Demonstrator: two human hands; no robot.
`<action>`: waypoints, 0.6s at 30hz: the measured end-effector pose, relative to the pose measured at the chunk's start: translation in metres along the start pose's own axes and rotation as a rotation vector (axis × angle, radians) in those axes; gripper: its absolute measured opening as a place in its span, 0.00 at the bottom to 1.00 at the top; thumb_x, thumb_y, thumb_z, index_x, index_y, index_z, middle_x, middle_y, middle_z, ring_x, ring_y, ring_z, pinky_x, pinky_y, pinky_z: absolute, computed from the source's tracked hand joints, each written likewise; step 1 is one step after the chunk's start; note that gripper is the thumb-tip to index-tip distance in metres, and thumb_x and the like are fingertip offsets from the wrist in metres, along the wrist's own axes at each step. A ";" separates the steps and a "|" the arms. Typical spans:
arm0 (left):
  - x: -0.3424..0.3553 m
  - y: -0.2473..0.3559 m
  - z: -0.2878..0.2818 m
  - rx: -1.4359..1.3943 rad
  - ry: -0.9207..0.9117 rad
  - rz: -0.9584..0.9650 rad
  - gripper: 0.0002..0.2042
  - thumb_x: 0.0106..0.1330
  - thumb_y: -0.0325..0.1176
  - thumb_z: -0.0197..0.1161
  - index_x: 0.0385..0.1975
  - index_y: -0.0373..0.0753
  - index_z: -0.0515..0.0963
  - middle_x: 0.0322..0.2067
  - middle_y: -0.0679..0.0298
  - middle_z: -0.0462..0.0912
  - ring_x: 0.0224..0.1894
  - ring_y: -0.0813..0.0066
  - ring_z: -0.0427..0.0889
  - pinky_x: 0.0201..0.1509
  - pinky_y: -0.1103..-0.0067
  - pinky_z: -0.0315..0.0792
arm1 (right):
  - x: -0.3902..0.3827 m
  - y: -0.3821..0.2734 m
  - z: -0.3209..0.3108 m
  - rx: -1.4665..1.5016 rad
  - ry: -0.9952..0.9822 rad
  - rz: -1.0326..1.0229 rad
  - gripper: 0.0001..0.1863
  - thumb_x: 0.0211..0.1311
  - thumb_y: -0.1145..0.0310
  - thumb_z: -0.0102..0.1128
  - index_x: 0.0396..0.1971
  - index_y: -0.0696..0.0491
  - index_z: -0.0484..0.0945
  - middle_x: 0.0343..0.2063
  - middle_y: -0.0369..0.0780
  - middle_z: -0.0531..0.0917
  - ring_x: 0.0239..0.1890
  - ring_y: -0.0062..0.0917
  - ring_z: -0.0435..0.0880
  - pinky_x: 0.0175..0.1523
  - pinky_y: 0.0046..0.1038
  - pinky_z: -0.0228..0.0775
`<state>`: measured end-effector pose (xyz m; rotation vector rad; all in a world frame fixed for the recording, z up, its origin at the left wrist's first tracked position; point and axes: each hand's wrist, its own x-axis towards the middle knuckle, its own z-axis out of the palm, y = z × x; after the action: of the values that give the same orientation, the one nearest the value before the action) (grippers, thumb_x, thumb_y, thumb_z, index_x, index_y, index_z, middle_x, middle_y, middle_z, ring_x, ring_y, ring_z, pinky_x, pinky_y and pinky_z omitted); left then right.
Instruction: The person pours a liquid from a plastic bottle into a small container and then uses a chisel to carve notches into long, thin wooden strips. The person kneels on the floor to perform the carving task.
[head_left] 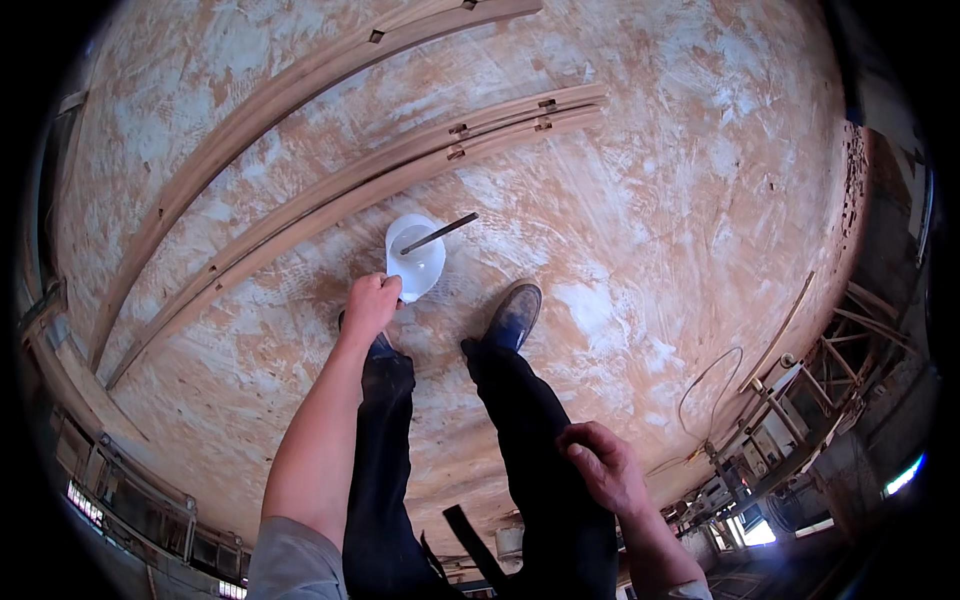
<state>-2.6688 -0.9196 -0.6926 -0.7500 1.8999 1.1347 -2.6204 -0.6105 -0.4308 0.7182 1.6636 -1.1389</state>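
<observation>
My left hand reaches down and grips the near rim of a white plastic cup. A dark brush handle sticks out of the cup toward the upper right. My right hand rests on my right thigh with the fingers curled and nothing in it. I stand on a large wooden surface smeared with white. My right shoe is just right of the cup; my left foot is mostly hidden under my left arm.
Long curved wooden strips with small notches lie on the surface beyond the cup, and another curved strip lies farther off. A thin wire loops at the right. Wooden frames and stacked parts stand past the surface's right edge.
</observation>
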 end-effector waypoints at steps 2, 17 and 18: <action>0.009 -0.005 0.002 -0.037 0.004 -0.032 0.20 0.62 0.42 0.54 0.24 0.28 0.79 0.20 0.53 0.82 0.23 0.66 0.82 0.33 0.73 0.74 | 0.001 0.000 -0.001 0.038 0.006 0.002 0.13 0.66 0.69 0.57 0.46 0.60 0.76 0.38 0.41 0.81 0.43 0.26 0.80 0.51 0.26 0.70; -0.280 -0.009 -0.075 0.572 -0.614 -0.106 0.30 0.60 0.52 0.56 0.57 0.36 0.71 0.57 0.44 0.71 0.59 0.46 0.71 0.64 0.62 0.65 | -0.133 0.009 0.044 -0.638 -0.005 0.023 0.31 0.63 0.51 0.54 0.62 0.53 0.66 0.62 0.59 0.64 0.62 0.54 0.66 0.65 0.43 0.62; -0.315 0.005 -0.079 0.511 -0.360 -0.113 0.33 0.62 0.53 0.54 0.61 0.34 0.66 0.61 0.42 0.67 0.62 0.45 0.68 0.66 0.63 0.64 | -0.152 0.013 0.047 -0.633 0.016 0.055 0.31 0.64 0.51 0.53 0.62 0.52 0.66 0.62 0.59 0.63 0.61 0.55 0.68 0.64 0.44 0.63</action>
<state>-2.5348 -0.9599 -0.3999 -0.3353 1.7066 0.6179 -2.5360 -0.6418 -0.2992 0.3600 1.8632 -0.5106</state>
